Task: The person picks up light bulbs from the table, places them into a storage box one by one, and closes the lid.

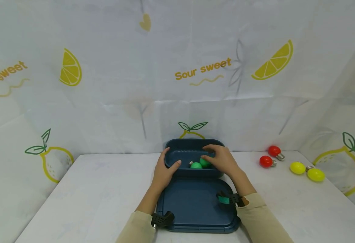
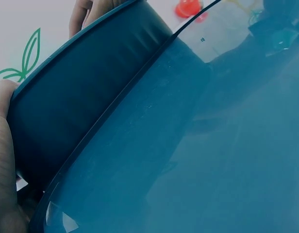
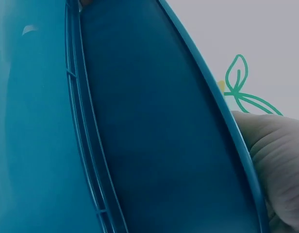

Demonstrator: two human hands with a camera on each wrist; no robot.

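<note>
Backdrop (image 1: 116, 64): white sheet printed with yellow lemon slices (image 1: 70, 67), whole lemons (image 1: 56, 163) outlined under green leaves, and the orange words "Sour sweet" (image 1: 203, 69).

Worktop (image 1: 104, 189): white and flat, its far edge meeting the sheet.

Lid (image 1: 198, 202): dark blue, with rounded corners and a stepped rim; lies flat at the near middle of the worktop.

Box (image 1: 192, 173): dark blue, deep, open at the top; stands just beyond the lid, whose edge runs along the foot of its near wall in both wrist views.

Sleeves (image 1: 260, 219): beige, one on each forearm, entering from the near side.

Left hand (image 1: 163, 170): grip clamped on the near left corner of the box, thumb over the near rim, fingers along the left end.

Right hand (image 1: 224, 160): arched over the right end of the box; grip apart, a gap showing between thumb and forefinger. Contact of the thumb with a bulb cannot be told.

Wrist straps (image 1: 162, 220): black, one per arm; the right one bears a green patch.

Green bulbs (image 1: 196, 165): two, side by side inside the box, against its near wall; the right-hand one is partly covered by the thumb.

Red bulbs (image 1: 266, 161): two, near each other at the far right of the worktop.

Yellow bulbs (image 1: 316, 174): two, close together, nearer the right edge.
</note>
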